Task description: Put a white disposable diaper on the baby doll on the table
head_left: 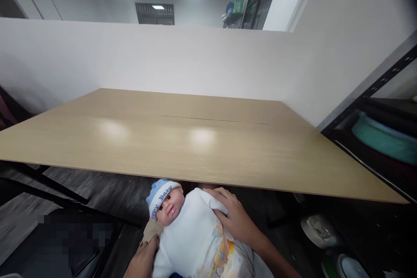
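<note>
Your right hand [236, 219] lies flat and spread on the doll's [192, 234] chest, holding it | your left hand [143, 258] grips the doll's side from below, fingers partly hidden | doll sits low in front of you, below the near edge of the bench [195, 139], in a white top and blue cap [159, 192] | shelf [374, 139] on your right
</note>
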### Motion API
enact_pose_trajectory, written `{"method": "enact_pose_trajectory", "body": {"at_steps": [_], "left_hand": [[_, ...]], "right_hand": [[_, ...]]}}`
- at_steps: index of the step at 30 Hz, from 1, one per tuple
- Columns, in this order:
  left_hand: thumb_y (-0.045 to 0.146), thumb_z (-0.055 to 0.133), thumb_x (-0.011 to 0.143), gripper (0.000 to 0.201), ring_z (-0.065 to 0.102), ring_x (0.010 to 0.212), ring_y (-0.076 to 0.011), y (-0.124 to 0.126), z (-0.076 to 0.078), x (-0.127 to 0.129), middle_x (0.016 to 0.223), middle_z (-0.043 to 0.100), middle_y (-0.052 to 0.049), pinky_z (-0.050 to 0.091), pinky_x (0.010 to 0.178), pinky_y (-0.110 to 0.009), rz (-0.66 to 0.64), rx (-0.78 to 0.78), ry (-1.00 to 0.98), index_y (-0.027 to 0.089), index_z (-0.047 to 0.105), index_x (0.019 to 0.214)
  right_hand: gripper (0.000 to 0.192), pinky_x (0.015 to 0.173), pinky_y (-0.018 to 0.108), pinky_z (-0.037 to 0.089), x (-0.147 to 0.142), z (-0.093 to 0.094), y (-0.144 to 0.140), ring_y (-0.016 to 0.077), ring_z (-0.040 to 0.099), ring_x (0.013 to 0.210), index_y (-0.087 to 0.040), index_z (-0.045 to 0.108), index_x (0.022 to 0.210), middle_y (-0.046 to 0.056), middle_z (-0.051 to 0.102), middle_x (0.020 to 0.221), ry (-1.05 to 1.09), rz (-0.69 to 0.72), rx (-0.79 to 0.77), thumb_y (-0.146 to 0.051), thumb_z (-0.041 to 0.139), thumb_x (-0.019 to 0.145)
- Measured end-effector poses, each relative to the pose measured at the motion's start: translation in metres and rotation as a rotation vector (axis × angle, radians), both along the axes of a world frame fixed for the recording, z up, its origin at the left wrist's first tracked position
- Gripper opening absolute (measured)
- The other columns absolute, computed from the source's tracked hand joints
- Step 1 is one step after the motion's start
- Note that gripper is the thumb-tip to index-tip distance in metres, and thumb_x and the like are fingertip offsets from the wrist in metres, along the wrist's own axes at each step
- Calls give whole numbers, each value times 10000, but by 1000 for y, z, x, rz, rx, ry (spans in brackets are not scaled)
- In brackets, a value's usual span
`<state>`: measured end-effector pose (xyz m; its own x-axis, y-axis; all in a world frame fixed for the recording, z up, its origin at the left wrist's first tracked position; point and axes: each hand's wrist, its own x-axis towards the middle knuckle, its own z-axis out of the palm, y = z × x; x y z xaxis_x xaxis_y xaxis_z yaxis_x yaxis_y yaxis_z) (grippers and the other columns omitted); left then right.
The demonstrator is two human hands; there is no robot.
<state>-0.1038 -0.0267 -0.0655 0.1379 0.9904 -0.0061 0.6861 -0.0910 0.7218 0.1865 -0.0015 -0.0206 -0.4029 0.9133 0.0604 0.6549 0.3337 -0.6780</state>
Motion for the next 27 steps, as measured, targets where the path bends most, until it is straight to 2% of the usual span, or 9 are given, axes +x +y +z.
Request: {"method": "enact_pose_trajectory", "body": {"at_steps": [3,7,9,12,15,19,23,27], "left_hand": [[427,688,1050,292,701,1172,-263,3,-9,-2,1335,704,-91,625,962,-425,-53,-10,26,277,698,1301],[603,741,905,399,755,974,-367,-34,-22,-17,1047,782,-43,620,784,-478,-95,-59,48,362,700,1219],[653,736,854,451,749,889,-376,-57,-28,-27,966,782,-36,592,796,-493,-106,-72,81,330,684,1164],[634,606,966,379,707,922,-341,-74,-29,-37,1042,766,-67,537,887,-496,-83,-10,168,282,662,1098],[537,564,1036,302,666,1086,-336,-67,-17,-30,1222,723,-98,514,957,-488,-97,90,145,277,649,1164],[447,580,1068,330,588,1296,-295,-43,8,10,1404,656,-90,457,1124,-451,-373,128,-38,289,587,1358],[486,634,1054,351,582,1220,-285,-19,15,53,1341,684,-59,426,1089,-448,-629,114,-57,302,637,1353],[523,707,1004,309,576,1115,-274,0,11,69,1210,699,-63,406,1010,-428,-723,132,6,261,705,1168]], "right_hand": [[618,1162,472,511,-2,-33,17,277,652,1333,-331,671,1489,61,706,1440,66,52,-51,-167,581,900],[530,1197,459,499,7,-66,23,303,655,1366,-324,713,1436,64,724,1437,103,14,-100,-205,603,931],[425,1217,470,480,15,-69,15,308,640,1385,-330,735,1378,68,710,1448,114,-46,-79,-279,601,978],[309,1149,490,530,27,-60,-5,319,693,1273,-287,775,1239,102,744,1337,103,-118,-99,-421,631,1001],[293,978,450,600,34,-48,-28,307,750,1059,-254,799,1135,107,793,1130,95,-122,-178,-469,690,970],[322,925,409,581,31,-50,-43,288,757,1008,-231,828,1021,97,811,1047,134,-186,-161,-453,595,1028],[357,933,411,570,31,-65,-34,295,762,985,-222,820,908,100,818,991,135,-257,-62,-444,567,1025],[389,916,433,580,37,-70,-21,297,764,978,-210,811,953,112,806,1017,39,-362,-9,-428,502,1043]]}}
